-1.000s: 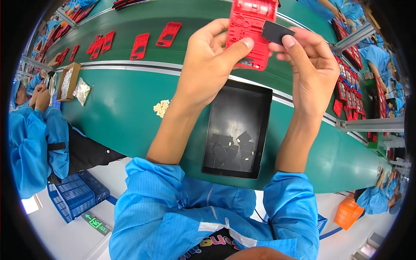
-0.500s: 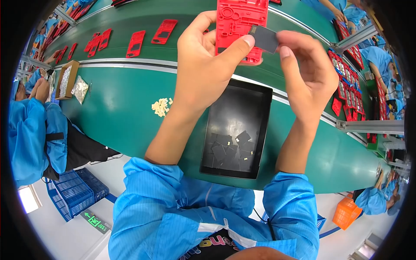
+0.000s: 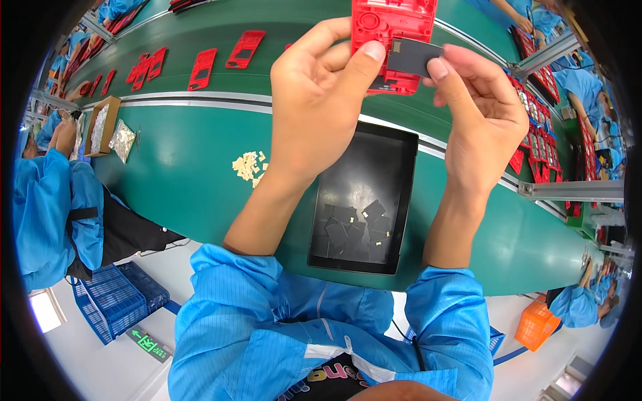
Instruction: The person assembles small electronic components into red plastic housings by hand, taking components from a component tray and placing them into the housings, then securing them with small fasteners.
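Note:
High over the far edge of the bench, my left hand (image 3: 311,107) grips a red plastic housing (image 3: 409,25) with moulded ribs on its inner face, thumb laid across it. Between the thumb and fingers of my right hand (image 3: 485,127) is the right end of a thin dark grey square piece (image 3: 413,57) with a small gold-coloured mark. This piece overlaps the lower part of the housing; whether it is seated cannot be told. Below my hands a black tray (image 3: 368,157) holds several similar dark pieces (image 3: 346,232), some with small pale tabs.
Beyond a metal rail, a green conveyor belt carries red housings (image 3: 203,69). Small cream pieces (image 3: 247,166) lie left of my forearm. Further left are a carton (image 3: 100,125) and a clear bag (image 3: 122,140), beside a person in blue (image 3: 43,207). A metal bar (image 3: 575,192) juts in at right.
Both hands have shifted slightly, the housing moving right and a little up. The dark piece now lies more level across it. Red housings on the belt have moved left.

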### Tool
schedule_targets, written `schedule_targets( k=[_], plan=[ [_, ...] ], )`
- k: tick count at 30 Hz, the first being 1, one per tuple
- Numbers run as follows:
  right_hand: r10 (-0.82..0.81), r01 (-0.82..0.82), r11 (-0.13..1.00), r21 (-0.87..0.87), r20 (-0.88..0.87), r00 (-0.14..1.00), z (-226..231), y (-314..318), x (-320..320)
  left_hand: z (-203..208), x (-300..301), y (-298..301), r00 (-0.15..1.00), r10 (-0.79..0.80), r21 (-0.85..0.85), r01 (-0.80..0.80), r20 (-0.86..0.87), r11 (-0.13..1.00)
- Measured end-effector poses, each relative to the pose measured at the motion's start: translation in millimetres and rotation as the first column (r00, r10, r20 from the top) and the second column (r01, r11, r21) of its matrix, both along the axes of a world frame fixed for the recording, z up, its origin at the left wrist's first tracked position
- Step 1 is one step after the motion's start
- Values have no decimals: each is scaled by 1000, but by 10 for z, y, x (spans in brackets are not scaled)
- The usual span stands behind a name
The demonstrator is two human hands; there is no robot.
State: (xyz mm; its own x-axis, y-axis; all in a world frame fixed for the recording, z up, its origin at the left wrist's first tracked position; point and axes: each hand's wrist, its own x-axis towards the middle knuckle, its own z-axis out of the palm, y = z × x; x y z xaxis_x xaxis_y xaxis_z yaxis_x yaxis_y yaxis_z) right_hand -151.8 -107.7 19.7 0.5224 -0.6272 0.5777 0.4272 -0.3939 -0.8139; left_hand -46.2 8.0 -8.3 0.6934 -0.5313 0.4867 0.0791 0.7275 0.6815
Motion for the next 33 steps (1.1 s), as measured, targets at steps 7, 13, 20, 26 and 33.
schedule_targets(
  k=[7, 13, 20, 26, 33],
  plan=[
    [-45, 48, 997, -66, 40, 998, -25, 55, 29, 7, -25, -28, 999, 36, -3, -36, 14, 999],
    [-60, 68, 993, -97, 86, 994, -41, 68, 47, 40, -57, -17, 1000, 25, -5, -25, 11, 1000],
    [-231, 248, 886, -392, 91, 969, -182, 85, 100, 6, -96, -23, 999, 21, -28, -22, -47, 999],
    [-282, 318, 742, -590, 156, 947, -211, 272, 138, -26, -37, -11, 993, 87, 22, -85, -77, 996],
    [175, -180, 982, -50, -90, 980, -139, 183, 72, 69, -94, 65, 996, 59, -8, -60, -69, 998]
  ],
)
